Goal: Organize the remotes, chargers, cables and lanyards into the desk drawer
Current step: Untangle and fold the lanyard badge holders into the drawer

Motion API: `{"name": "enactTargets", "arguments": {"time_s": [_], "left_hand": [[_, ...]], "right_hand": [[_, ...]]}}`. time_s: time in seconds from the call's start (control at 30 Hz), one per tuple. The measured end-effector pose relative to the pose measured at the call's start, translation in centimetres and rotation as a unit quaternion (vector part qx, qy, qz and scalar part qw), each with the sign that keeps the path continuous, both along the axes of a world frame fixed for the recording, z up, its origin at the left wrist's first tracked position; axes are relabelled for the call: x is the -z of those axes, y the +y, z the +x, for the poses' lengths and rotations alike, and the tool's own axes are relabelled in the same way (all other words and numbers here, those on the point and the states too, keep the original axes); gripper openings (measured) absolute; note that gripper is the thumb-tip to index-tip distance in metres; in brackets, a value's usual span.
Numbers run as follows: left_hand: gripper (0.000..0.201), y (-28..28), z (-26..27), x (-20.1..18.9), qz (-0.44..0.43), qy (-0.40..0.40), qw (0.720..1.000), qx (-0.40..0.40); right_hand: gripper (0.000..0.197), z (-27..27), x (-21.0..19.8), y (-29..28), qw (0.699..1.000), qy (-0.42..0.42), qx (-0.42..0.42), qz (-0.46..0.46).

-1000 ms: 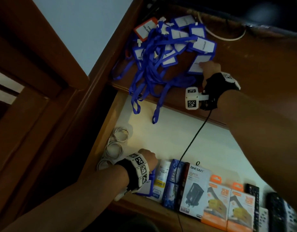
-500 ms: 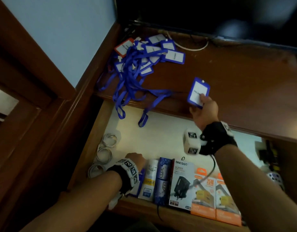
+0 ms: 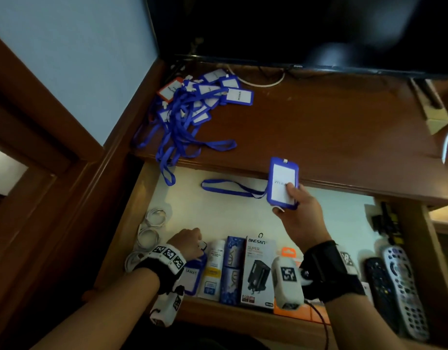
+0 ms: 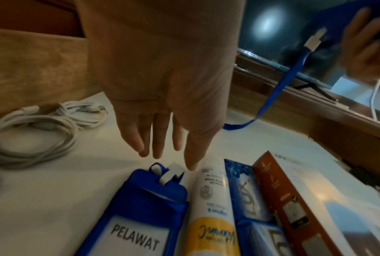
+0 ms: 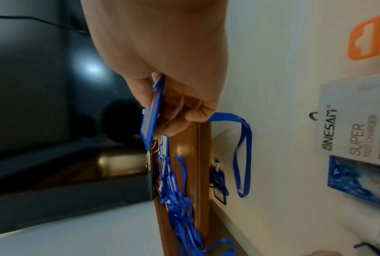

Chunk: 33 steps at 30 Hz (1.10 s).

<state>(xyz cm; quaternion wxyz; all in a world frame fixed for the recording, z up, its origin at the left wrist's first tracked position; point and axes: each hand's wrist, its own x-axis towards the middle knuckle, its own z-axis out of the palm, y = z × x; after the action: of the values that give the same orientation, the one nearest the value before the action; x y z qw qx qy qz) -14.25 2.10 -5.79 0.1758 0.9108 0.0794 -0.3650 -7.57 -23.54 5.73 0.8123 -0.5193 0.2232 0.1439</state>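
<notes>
Far left in the drawer (image 3: 344, 218) I see coiled white cables (image 3: 152, 229) already lying against the side wall. Next to them my left hand (image 3: 190, 242) hangs over a stowed blue badge (image 4: 145, 216) marked PELAWAT; its fingers (image 4: 156, 138) are straight and relaxed, just above the badge's white clip, gripping nothing. Up on the counter (image 3: 331, 127) above that corner, a tangled heap of blue lanyards (image 3: 192, 114) is not yet moved, with some straps drooping over the edge into the drawer. Moving right along the drawer front, a tube and boxed chargers (image 3: 258, 271) stand in a neat row. Above them my right hand (image 3: 297, 215) pinches one badge holder (image 3: 282, 181) between thumb and curled fingers, just over the drawer's back part, its strap (image 3: 230, 188) trailing left onto the drawer floor. Far right, two remotes (image 3: 399, 291) lie side by side in the drawer. I judge the task well along: cables, chargers and remotes look placed, and the lanyard heap is the main work left.
</notes>
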Motion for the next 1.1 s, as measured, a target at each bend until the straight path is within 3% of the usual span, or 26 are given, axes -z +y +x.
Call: {"name": "enactTargets", "arguments": {"time_s": [0.1, 0.2, 0.3, 0.4, 0.47, 0.5, 0.57, 0.67, 0.73, 0.77, 0.97, 1.1], "left_hand": [[0.046, -0.5, 0.5, -1.4, -0.045, -0.021, 0.997, -0.055], [0.045, -1.2, 1.5, -3.8, -0.133, -0.104, 0.98, -0.106], [0.047, -2.4, 3.0, -7.7, -0.295, -0.165, 0.923, -0.185], [0.015, -3.4, 3.9, -11.8, -0.446, -0.135, 0.849, -0.247], [0.049, -3.3, 4.1, -13.8, -0.497, -0.072, 0.825, -0.259], [0.064, -3.2, 4.2, -14.3, -0.505, -0.05, 0.825, -0.249], [0.07, -2.9, 4.3, -14.8, -0.52, -0.047, 0.817, -0.245], [0.04, -2.8, 4.5, -15.6, -0.537, -0.102, 0.798, -0.255], [0.016, -2.3, 5.0, -15.9, -0.523, -0.15, 0.802, -0.248], [0.014, -2.1, 5.1, -15.9, -0.514, -0.168, 0.805, -0.242], [0.018, -0.8, 4.2, -17.1, -0.494, -0.173, 0.832, -0.185], [0.03, -0.8, 3.0, -18.0, -0.539, -0.134, 0.822, -0.13]], "right_hand": [[0.015, -0.8, -0.5, 0.1, 1.0, 0.002, -0.024, -0.016], [0.016, -1.4, -1.6, 0.8, 0.998, -0.016, -0.044, -0.044], [0.018, -2.2, -2.5, 2.1, 0.992, -0.042, -0.091, -0.076], [0.016, -2.7, -3.0, 3.2, 0.982, -0.064, -0.136, -0.113], [0.013, -3.0, -3.2, 3.9, 0.979, -0.068, -0.137, -0.138], [0.013, -3.1, -3.3, 4.3, 0.977, -0.07, -0.134, -0.152], [0.014, -3.5, -3.5, 5.1, 0.972, -0.08, -0.136, -0.172], [0.019, -3.6, -3.6, 6.1, 0.964, -0.092, -0.163, -0.19], [0.017, -3.4, -4.1, 6.8, 0.954, -0.096, -0.193, -0.206], [0.015, -3.2, -4.5, 7.1, 0.95, -0.097, -0.202, -0.216], [0.017, -2.2, -5.9, 8.2, 0.951, -0.15, -0.12, -0.244], [0.036, -2.1, -6.6, 8.4, 0.948, -0.194, -0.178, -0.18]]}}
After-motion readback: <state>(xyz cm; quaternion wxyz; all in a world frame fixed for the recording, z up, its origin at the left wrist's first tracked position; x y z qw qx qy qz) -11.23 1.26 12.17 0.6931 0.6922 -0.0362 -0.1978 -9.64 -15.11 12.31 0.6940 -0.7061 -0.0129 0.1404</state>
